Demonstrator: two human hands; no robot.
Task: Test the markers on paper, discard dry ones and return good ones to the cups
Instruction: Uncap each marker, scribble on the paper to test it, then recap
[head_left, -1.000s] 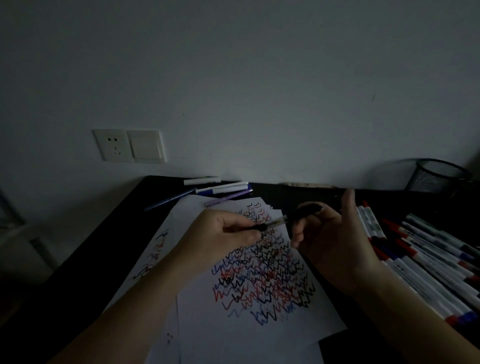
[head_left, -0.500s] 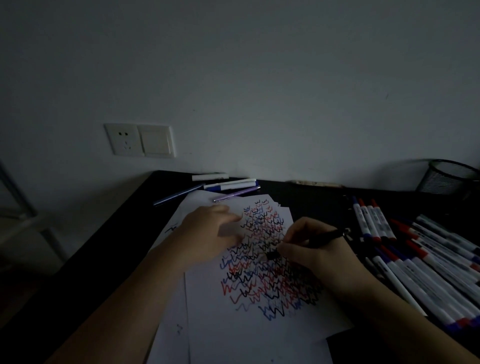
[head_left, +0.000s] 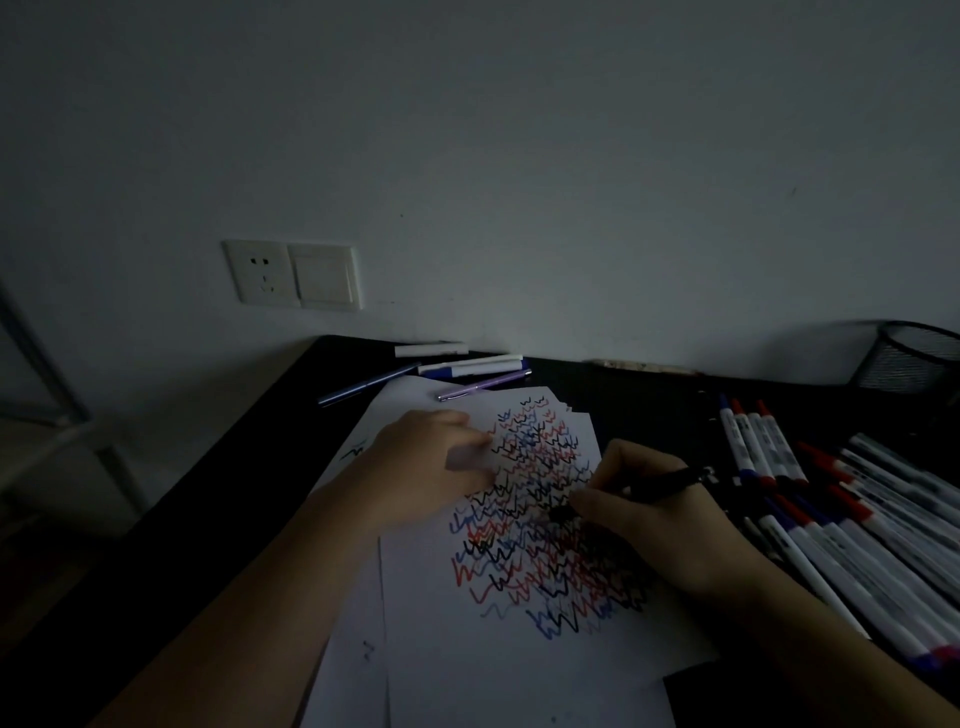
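Black marker (head_left: 657, 483), tip on scribble-covered paper (head_left: 519, 649).

A dim office or study corner: a black desk (head_left: 249, 467) against a plain wall, a wall socket and switch (head_left: 292, 274) at ten o'clock, a mesh pen cup (head_left: 911, 358) at three o'clock, markers (head_left: 831, 519) below it.

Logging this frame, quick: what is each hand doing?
Left hand: open, pressing the paper.
Right hand: gripping a black marker, tip on paper.
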